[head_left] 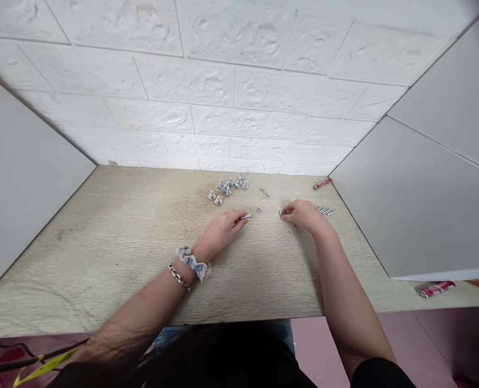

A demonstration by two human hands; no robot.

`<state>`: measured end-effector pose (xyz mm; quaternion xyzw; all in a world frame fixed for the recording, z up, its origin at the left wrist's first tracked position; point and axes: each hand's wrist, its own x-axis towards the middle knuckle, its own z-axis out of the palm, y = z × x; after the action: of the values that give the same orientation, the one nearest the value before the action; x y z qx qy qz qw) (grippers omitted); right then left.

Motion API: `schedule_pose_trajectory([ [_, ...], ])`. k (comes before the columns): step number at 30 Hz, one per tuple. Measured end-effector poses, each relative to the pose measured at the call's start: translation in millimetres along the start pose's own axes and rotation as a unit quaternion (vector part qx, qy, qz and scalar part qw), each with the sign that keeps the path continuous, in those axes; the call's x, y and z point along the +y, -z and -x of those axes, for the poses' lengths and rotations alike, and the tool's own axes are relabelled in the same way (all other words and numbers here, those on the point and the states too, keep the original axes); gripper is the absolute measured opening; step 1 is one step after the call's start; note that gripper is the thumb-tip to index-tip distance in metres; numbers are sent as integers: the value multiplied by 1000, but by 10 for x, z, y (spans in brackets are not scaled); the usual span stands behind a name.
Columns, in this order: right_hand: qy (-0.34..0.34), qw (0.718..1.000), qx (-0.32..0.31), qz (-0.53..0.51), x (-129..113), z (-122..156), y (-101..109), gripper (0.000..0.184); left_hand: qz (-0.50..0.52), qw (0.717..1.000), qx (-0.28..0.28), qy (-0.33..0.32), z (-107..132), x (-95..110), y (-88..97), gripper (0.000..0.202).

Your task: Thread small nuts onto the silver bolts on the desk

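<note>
My left hand (pixel 225 227) is closed, pinching a slim silver bolt (pixel 246 216) just above the table, its end pointing right. Beyond that end, a single nut (pixel 259 209) lies on the wood. My right hand (pixel 302 215) is closed too, with a small shiny metal piece (pixel 282 213) at its fingertips; the fingers partly cover it, so its kind is unclear. A row of slim bolts (pixel 325 210) lies just right of this hand. Farther back are several loose nuts (pixel 265 193) and a cluster of short, wide-headed bolts (pixel 227 188).
A light wooden table (pixel 122 231) meets a white brick-pattern wall (pixel 210 113). Grey panels stand at left (pixel 29 178) and right (pixel 425 205). One red cylinder (pixel 322 183) lies by the right panel's back corner, another (pixel 436 289) near the front right edge.
</note>
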<state>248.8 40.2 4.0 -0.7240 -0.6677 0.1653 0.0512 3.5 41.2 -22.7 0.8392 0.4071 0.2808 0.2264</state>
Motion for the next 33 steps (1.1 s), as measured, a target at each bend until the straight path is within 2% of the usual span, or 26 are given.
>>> schedule_pose_trajectory([
  [13, 6, 999, 27, 17, -14, 1, -15, 13, -13, 1000, 2, -11, -7, 6, 53, 26],
  [17, 31, 996, 86, -5, -33, -1, -4, 13, -10, 1000, 1, -21, -1, 4, 43, 27],
  [20, 85, 985, 126, -79, -140, 19, -18, 14, -9, 1000, -9, -27, 2, 0, 32, 27],
  [23, 160, 965, 102, -182, -315, 61, -85, 15, -10, 999, -14, -34, 8, -10, 17, 27],
  [26, 207, 949, 66, -229, -474, 105, -182, 15, -6, 999, -10, -40, 13, -25, 2, 26],
  [30, 233, 944, 30, -232, -563, 130, -266, 15, 13, 999, -6, -41, 11, -36, -4, 24],
  [33, 230, 942, 31, -242, -553, 122, -269, 16, 19, 999, -8, -29, 5, -32, 6, 24],
])
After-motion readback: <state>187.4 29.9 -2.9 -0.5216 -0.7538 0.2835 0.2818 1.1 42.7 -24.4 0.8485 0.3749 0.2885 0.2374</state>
